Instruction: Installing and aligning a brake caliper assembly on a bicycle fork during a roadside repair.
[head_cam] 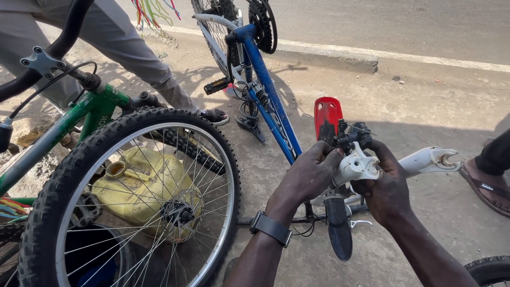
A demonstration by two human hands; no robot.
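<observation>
One white fork (366, 166) of an upturned blue bicycle (273, 114) is gripped by two hands: the left hand (308, 175) is closed around its near end, and the right hand (385, 186) is clamped on it from the other side. One red reflector (326, 118) is seen just behind the hands. One spoked wheel (133, 204) of a green bicycle (79, 114) is seen at the left, with one yellow jerrycan (135, 183) behind it. Two sandalled feet are seen on the ground (425, 106).

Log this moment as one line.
left hand: grips white fork | right hand: holds fork from right | red reflector above | spoked wheel at left
</observation>
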